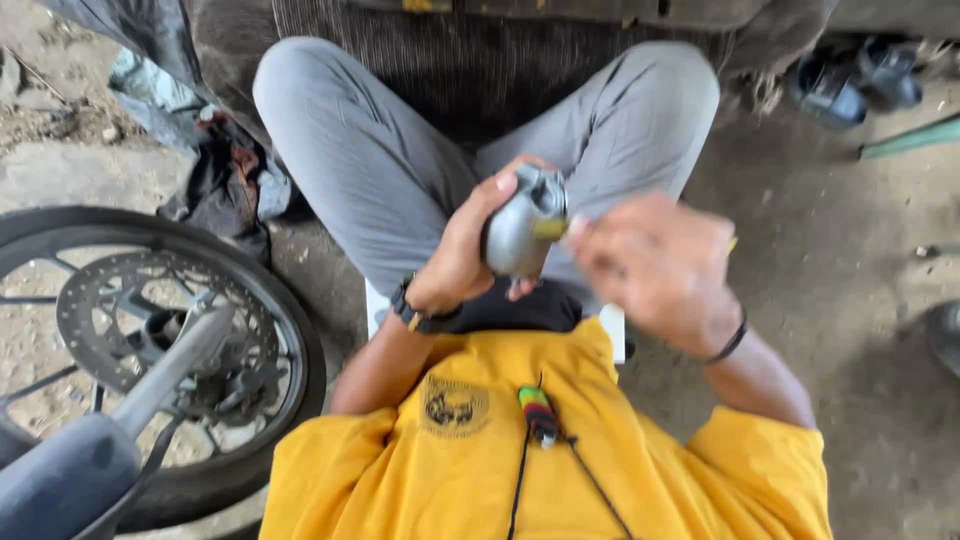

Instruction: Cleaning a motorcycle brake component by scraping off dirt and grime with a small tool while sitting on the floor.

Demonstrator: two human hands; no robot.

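My left hand (463,250) grips a rounded grey metal engine part (520,228) in front of my lap, thumb over its top. My right hand (655,265) is blurred with motion and holds a thin yellowish tool (550,229) whose tip touches the side of the metal part. I sit with knees bent in grey trousers and a yellow shirt. A black watch sits on my left wrist and a black band on my right wrist.
A motorcycle front wheel (150,330) with brake disc and fork stands at the left. Dark rags (225,185) lie beyond it. Dark sandals (850,80) and a green rod (910,138) lie at the upper right on the dirty concrete floor.
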